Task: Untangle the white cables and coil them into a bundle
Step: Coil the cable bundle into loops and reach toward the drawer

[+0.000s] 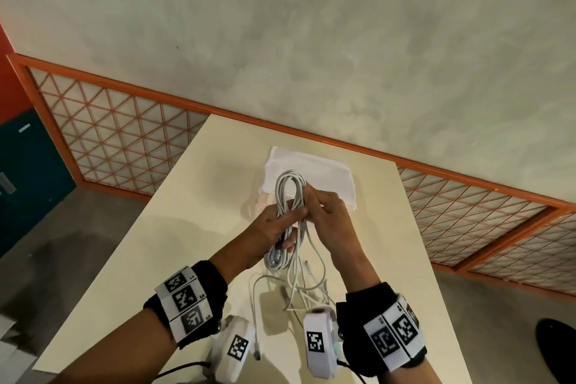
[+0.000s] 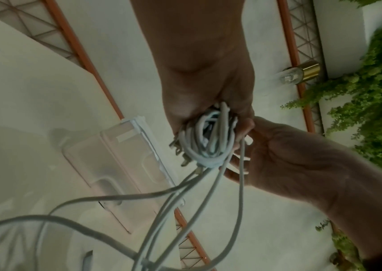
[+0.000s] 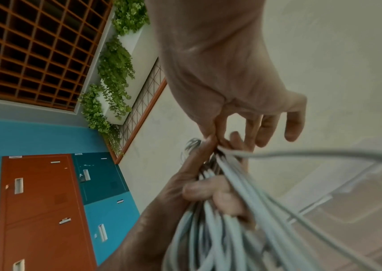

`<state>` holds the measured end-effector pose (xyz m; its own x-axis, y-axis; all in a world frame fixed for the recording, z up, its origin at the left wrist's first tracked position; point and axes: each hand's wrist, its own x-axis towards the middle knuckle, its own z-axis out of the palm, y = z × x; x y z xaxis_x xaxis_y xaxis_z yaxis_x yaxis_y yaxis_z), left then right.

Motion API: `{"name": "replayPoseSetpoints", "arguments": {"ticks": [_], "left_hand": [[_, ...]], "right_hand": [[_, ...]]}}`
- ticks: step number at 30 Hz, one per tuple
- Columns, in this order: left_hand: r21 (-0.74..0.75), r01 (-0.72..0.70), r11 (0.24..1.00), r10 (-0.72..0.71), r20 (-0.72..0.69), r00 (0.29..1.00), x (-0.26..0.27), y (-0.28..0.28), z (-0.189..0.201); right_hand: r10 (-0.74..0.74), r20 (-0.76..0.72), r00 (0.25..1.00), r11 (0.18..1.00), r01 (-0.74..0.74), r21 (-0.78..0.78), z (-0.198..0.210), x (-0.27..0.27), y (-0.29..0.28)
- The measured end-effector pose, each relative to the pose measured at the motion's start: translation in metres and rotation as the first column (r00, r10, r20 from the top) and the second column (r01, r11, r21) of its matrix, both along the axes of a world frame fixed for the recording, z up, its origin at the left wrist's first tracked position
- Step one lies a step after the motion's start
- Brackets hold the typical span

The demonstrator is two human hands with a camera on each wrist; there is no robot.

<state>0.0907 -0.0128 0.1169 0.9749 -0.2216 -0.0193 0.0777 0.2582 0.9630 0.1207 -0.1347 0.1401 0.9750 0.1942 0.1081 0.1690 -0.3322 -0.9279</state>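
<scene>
The left hand [image 1: 274, 224] is gripping the upright coil [image 1: 288, 215] at mid-length. The right hand [image 1: 327, 215] is pinching a strand beside it (loose tails [image 1: 307, 284] are hanging tableward, nearer the right hand).

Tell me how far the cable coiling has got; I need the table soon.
Mostly coiled: the left hand grips a long looped bundle of white cables above the table. In hand: the right hand pinches a strand at the bundle's middle. Left: loose strands hang down to the table, with one cable end lying near its edge, not yet wound in.
</scene>
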Motion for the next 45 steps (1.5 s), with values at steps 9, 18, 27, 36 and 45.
{"name": "replayPoseSetpoints", "arguments": {"ticks": [9,18,27,36,45], "left_hand": [[0.094,0.186,0.978,-0.189,0.021,0.982,-0.004,0.005,0.002],[0.137,0.177,0.975,-0.185,0.047,0.982,-0.003,-0.001,0.011],[0.085,-0.086,0.993,0.078,0.093,0.993,0.014,0.008,0.021],[0.059,-0.434,0.899,0.428,0.092,0.899,0.033,0.003,0.012],[-0.223,-0.497,0.839,0.471,-0.164,0.867,0.043,-0.004,0.024]], "right_hand": [[0.165,0.174,0.971,0.961,-0.118,-0.251,0.039,0.007,-0.015],[0.162,0.098,0.982,0.987,-0.163,0.008,0.038,0.002,-0.024],[0.408,-0.252,0.878,0.897,-0.437,-0.069,-0.005,-0.018,-0.039],[0.389,0.107,0.915,0.908,-0.362,-0.21,0.004,-0.032,-0.012],[0.436,0.09,0.896,0.824,-0.356,-0.441,-0.002,-0.036,0.007]]}}
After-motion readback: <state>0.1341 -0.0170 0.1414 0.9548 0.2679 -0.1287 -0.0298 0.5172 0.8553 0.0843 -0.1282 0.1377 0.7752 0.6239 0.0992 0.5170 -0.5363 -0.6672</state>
